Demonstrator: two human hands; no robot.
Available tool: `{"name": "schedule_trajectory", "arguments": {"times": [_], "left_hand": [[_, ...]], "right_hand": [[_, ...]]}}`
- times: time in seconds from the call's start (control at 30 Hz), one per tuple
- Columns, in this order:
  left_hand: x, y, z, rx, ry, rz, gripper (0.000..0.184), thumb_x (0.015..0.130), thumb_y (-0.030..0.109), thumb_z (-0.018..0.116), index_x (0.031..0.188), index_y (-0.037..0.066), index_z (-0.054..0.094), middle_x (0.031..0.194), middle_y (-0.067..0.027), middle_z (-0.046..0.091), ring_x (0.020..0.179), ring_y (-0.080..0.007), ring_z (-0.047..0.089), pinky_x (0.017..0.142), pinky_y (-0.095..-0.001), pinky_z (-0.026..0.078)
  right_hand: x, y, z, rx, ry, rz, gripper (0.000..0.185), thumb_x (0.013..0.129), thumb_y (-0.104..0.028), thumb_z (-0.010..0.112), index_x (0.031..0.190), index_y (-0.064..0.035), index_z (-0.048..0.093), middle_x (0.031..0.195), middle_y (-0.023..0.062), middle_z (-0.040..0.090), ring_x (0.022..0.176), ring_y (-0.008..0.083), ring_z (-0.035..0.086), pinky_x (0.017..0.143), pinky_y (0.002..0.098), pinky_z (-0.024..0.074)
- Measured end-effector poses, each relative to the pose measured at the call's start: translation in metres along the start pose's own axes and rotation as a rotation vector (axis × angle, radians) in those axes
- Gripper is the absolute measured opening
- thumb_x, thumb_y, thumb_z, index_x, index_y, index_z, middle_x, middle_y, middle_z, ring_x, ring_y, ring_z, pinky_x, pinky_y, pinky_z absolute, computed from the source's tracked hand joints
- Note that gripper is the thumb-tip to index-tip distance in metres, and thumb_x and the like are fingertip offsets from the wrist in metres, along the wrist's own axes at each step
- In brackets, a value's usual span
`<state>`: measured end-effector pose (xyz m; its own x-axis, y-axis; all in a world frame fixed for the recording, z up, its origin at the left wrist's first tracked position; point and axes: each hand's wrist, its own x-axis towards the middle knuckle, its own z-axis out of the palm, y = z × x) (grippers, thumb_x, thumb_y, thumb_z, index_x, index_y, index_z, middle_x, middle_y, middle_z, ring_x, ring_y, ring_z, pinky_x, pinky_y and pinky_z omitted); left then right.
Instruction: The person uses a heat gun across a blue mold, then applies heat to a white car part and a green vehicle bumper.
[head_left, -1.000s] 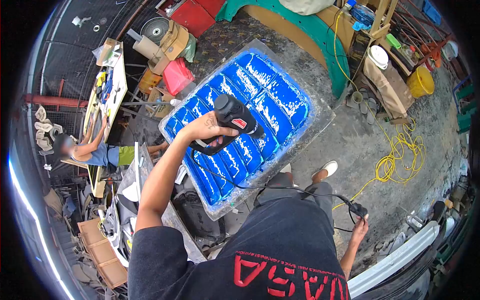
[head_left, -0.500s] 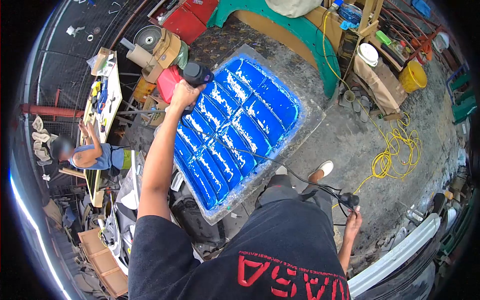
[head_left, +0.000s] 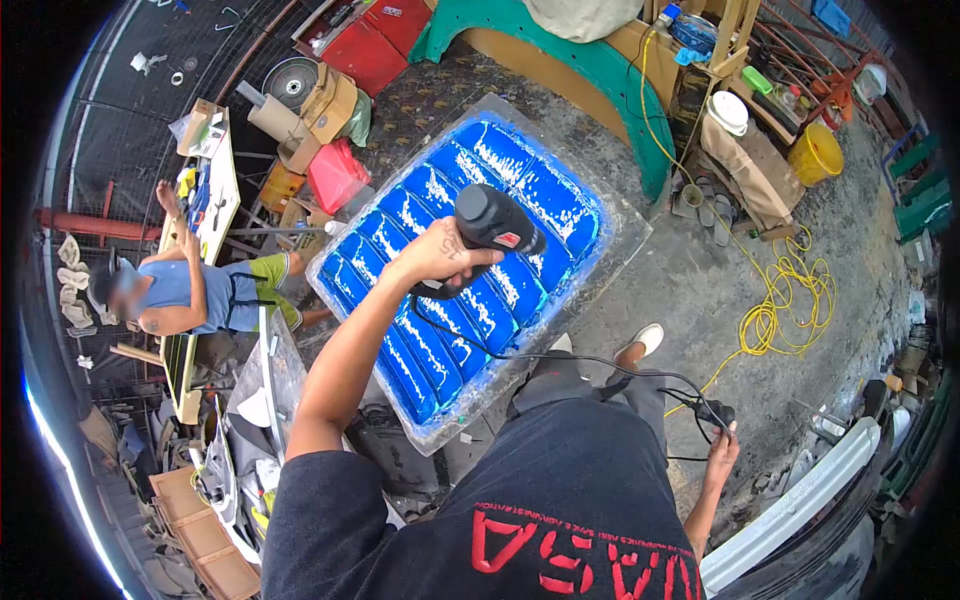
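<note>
left grip (head_left: pixel 440 256) wraps snugly around a black power tool (head_left: pixel 492 216) — blue ribbed panel (head_left: pixel 520 292) beneath it — while right grip (head_left: pixel 722 444) clasps a black cable plug (head_left: pixel 714 412).

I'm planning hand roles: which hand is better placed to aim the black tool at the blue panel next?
Left, I'd judge: the left hand holds the black tool above the blue panel; the right hand is off aside, holding the black cord end.
</note>
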<state>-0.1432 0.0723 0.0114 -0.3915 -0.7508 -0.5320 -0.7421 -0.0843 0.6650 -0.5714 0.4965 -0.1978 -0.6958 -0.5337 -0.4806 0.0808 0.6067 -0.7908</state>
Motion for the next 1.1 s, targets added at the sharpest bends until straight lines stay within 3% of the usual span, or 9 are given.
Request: {"name": "schedule_trajectory", "arguments": {"times": [0.2, 0.23, 0.43, 0.63, 0.7, 0.77, 0.87, 0.97, 1.1], "left_hand": [[-0.056, -0.022, -0.011, 0.036, 0.267, 0.104, 0.024, 0.079, 0.021, 0.07, 0.095, 0.005, 0.064, 0.056, -0.0011, 0.057, 0.044, -0.0086, 0.052, 0.042, -0.0262, 0.041], [-0.07, -0.028, -0.007, -0.095, 0.203, 0.047, 0.03, 0.079, 0.02, 0.07, 0.105, 0.006, 0.062, 0.058, 0.0001, 0.058, 0.043, -0.007, 0.049, 0.043, -0.0252, 0.04], [-0.148, -0.052, 0.058, -0.281, 0.085, -0.046, 0.037, 0.077, 0.018, 0.074, 0.108, 0.004, 0.061, 0.075, 0.0009, 0.065, 0.047, -0.0054, 0.049, 0.043, -0.022, 0.041], [-0.221, -0.07, 0.102, -0.164, 0.268, -0.13, 0.035, 0.079, 0.03, 0.07, 0.111, 0.015, 0.068, 0.071, -0.0067, 0.064, 0.055, -0.0114, 0.049, 0.058, -0.0329, 0.046], [-0.253, -0.064, 0.097, -0.209, 0.365, -0.324, 0.033, 0.077, 0.026, 0.071, 0.106, 0.012, 0.069, 0.068, -0.0137, 0.064, 0.056, -0.0201, 0.058, 0.061, -0.0342, 0.047], [-0.266, -0.122, 0.11, 0.101, 0.768, -0.028, 0.027, 0.075, 0.021, 0.071, 0.096, 0.004, 0.068, 0.072, -0.0208, 0.064, 0.065, -0.0324, 0.064, 0.061, -0.0378, 0.048], [-0.307, -0.13, 0.112, 0.262, 0.949, -0.249, 0.022, 0.075, 0.015, 0.067, 0.085, -0.004, 0.064, 0.078, -0.0263, 0.062, 0.076, -0.0414, 0.061, 0.063, -0.0418, 0.049], [-0.35, -0.107, 0.119, -0.059, 0.809, -0.428, 0.029, 0.073, 0.024, 0.074, 0.087, 0.0, 0.067, 0.065, -0.0126, 0.065, 0.052, -0.0216, 0.063, 0.052, -0.032, 0.049], [-0.391, -0.106, 0.129, -0.202, 0.57, -0.483, 0.031, 0.073, 0.028, 0.075, 0.087, 0.002, 0.067, 0.058, -0.0074, 0.061, 0.044, -0.0106, 0.057, 0.043, -0.0261, 0.045]], "right_hand": [[-0.019, 0.013, 0.0, -0.109, 0.077, -0.08, 0.042, 0.097, -0.04, 0.044, 0.081, -0.006, 0.062, 0.055, -0.0088, 0.035, 0.046, 0.0019, 0.029, 0.042, 0.0201, 0.0201], [-0.023, 0.014, 0.0, -0.116, 0.081, -0.088, 0.042, 0.097, -0.04, 0.044, 0.081, -0.006, 0.062, 0.055, -0.0088, 0.035, 0.046, 0.0019, 0.029, 0.042, 0.0201, 0.0201], [-0.025, 0.036, 0.001, -0.151, 0.012, -0.073, 0.05, 0.097, -0.045, 0.042, 0.074, -0.0041, 0.061, 0.055, -0.0075, 0.034, 0.048, 0.005, 0.03, 0.045, 0.0238, 0.0227], [-0.01, 0.067, -0.001, -0.156, -0.153, -0.169, 0.044, 0.096, -0.038, 0.046, 0.072, -0.0046, 0.059, 0.055, -0.006, 0.039, 0.049, 0.0044, 0.032, 0.045, 0.0238, 0.0221], [-0.012, 0.066, 0.003, -0.204, -0.241, -0.255, 0.042, 0.097, -0.036, 0.046, 0.072, -0.0043, 0.059, 0.055, -0.006, 0.038, 0.049, 0.0042, 0.032, 0.045, 0.0238, 0.022], [-0.016, 0.057, 0.004, -0.244, -0.285, -0.171, 0.04, 0.097, -0.034, 0.046, 0.075, -0.0032, 0.06, 0.055, -0.0061, 0.038, 0.049, 0.0044, 0.032, 0.044, 0.0244, 0.0218], [-0.013, 0.076, 0.007, -0.251, -0.366, -0.192, 0.041, 0.097, -0.033, 0.045, 0.075, -0.0026, 0.06, 0.055, -0.0062, 0.036, 0.049, 0.0052, 0.031, 0.045, 0.0251, 0.0223], [-0.015, 0.087, 0.017, -0.247, -0.428, -0.238, 0.044, 0.097, -0.037, 0.044, 0.073, -0.0031, 0.06, 0.054, -0.0063, 0.035, 0.05, 0.0057, 0.031, 0.046, 0.0253, 0.0224], [-0.027, 0.084, 0.029, -0.287, -0.491, -0.226, 0.047, 0.097, -0.041, 0.044, 0.074, -0.0034, 0.06, 0.055, -0.0062, 0.035, 0.05, 0.006, 0.03, 0.046, 0.0252, 0.0213]]}}
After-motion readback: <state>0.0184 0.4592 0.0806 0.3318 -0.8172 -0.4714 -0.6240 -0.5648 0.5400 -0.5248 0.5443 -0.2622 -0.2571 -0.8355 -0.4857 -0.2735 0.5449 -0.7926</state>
